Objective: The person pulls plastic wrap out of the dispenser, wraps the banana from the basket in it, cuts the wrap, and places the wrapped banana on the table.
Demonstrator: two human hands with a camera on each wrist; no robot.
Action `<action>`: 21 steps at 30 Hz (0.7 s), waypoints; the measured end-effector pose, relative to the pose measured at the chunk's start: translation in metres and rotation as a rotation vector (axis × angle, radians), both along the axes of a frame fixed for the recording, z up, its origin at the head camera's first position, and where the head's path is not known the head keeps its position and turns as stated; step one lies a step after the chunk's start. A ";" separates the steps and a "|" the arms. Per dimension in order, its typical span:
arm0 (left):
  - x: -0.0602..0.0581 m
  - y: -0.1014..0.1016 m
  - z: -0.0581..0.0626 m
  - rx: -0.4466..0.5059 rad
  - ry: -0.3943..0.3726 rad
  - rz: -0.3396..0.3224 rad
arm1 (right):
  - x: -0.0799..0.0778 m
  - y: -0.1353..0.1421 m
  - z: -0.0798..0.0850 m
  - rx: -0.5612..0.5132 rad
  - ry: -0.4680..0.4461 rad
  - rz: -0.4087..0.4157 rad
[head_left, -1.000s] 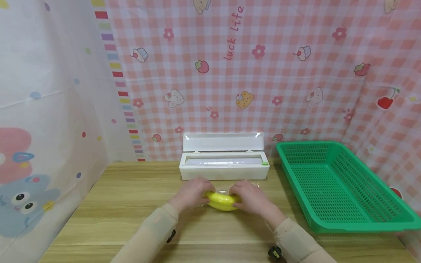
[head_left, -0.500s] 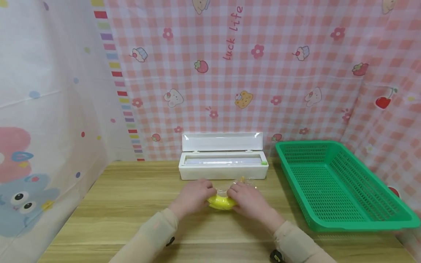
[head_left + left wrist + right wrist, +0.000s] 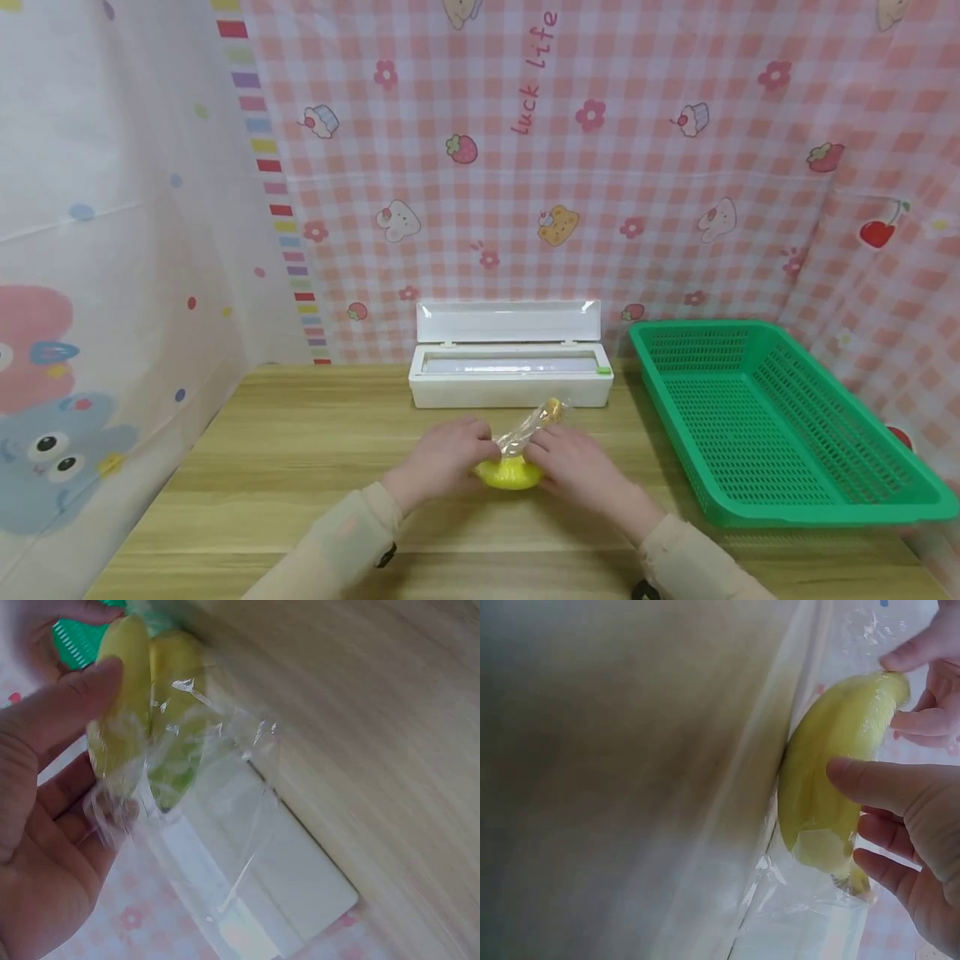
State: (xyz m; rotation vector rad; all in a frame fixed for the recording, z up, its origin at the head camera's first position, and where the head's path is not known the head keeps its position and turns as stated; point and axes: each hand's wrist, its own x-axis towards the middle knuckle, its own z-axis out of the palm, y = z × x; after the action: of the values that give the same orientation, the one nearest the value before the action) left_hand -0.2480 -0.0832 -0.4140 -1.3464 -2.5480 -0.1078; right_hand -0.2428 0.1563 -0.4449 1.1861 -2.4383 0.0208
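Between both hands, low over the wooden table, is a small bunch of yellow bananas (image 3: 512,474) in clear cling film (image 3: 517,437). The left hand (image 3: 452,460) grips its left end. In the left wrist view, that hand's thumb presses one banana (image 3: 124,697), with fingers behind; loose film (image 3: 240,742) hangs past the greenish tips. The right hand (image 3: 576,467) holds the other side, its thumb lying across the bananas (image 3: 840,727) in the right wrist view and its fingers behind. A yellow-brown end (image 3: 553,408) sticks up behind the right hand, under film.
A white cling film dispenser box (image 3: 512,393) stands behind the hands, its lid (image 3: 508,322) raised and a green slider (image 3: 603,371) at its right. On the right is a green plastic basket (image 3: 678,433). A pink checked cloth (image 3: 480,192) hangs behind the table (image 3: 300,450).
The bananas have turned between the hands, and an end under film now shows behind the right hand. Film now stretches up between the hands. Box and basket have stayed put.
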 end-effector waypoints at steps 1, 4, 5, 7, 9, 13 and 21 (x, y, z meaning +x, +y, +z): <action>0.001 0.000 0.002 0.007 -0.032 -0.004 | 0.001 0.001 0.000 0.001 0.001 0.000; 0.003 0.001 0.008 0.052 -0.133 -0.021 | 0.005 0.002 0.001 0.010 -0.007 -0.013; 0.003 0.001 0.010 0.075 -0.163 -0.027 | 0.006 0.002 0.001 0.018 -0.009 -0.022; 0.003 0.001 0.015 0.121 -0.207 -0.034 | 0.008 0.002 0.003 0.036 -0.012 -0.031; 0.003 -0.001 0.020 0.163 -0.225 -0.032 | 0.010 0.002 0.004 0.058 -0.008 -0.034; 0.001 -0.006 0.024 0.207 -0.218 -0.003 | 0.012 0.003 0.005 0.090 0.018 -0.026; -0.005 -0.011 0.018 0.207 -0.219 0.022 | 0.014 0.006 0.003 0.103 0.038 -0.033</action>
State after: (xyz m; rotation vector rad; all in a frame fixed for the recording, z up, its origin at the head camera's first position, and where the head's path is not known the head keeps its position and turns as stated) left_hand -0.2527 -0.0943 -0.3962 -1.2881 -2.6374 -0.5268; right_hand -0.2288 0.1622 -0.4420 1.1784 -2.4504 -0.1373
